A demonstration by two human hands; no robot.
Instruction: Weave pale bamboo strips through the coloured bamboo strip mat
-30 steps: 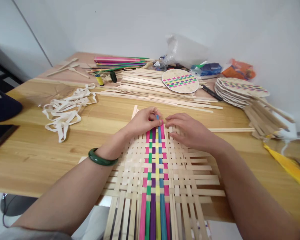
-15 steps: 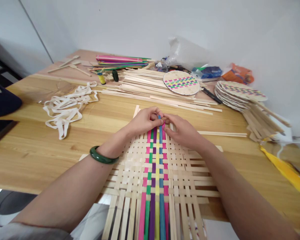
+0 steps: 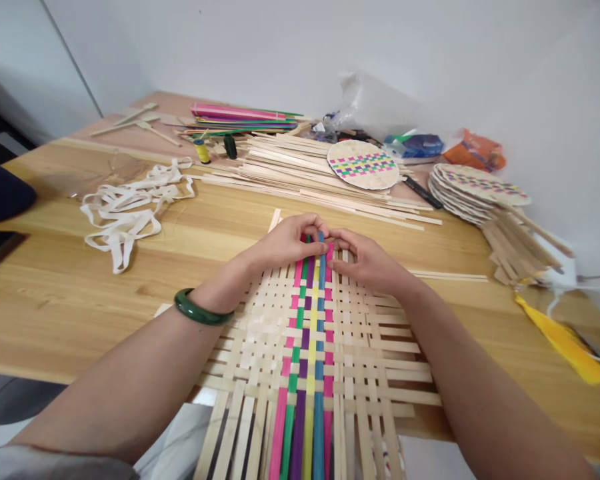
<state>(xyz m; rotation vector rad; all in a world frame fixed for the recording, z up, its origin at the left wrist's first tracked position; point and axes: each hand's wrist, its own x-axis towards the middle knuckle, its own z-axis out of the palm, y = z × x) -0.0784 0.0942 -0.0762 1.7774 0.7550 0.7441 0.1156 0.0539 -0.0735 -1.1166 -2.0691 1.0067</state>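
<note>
A woven mat [image 3: 265, 313] of pale flat strips lies before me, its loose ends spreading toward me and to the sides. Pink, green, purple, yellow and blue strips run lengthwise through its middle. At the far edge, my left hand [image 3: 293, 241] pinches the top of the blue strip [image 3: 320, 313] between thumb and fingers. Close beside it, my right hand [image 3: 363, 261] has its thumb and fingers bent round the far end of the pink strip [image 3: 329, 320]; its fingertips nearly touch my left hand. A green bangle [image 3: 200, 312] circles my left wrist.
White ribbon [image 3: 123, 213] lies tangled at left. Behind the mat are pale loose strips [image 3: 285, 173], a round woven fan [image 3: 363, 165] and a yellow thread spool [image 3: 201, 152]. Stacked fans [image 3: 475, 190] and a yellow tassel [image 3: 563, 340] lie at right, with a plastic bag [image 3: 370, 103] behind.
The view has shifted slightly. My hands remain at the mat's far edge; my right fingers have moved slightly apart from the blue strip, and the strips' near ends appear farther left.
</note>
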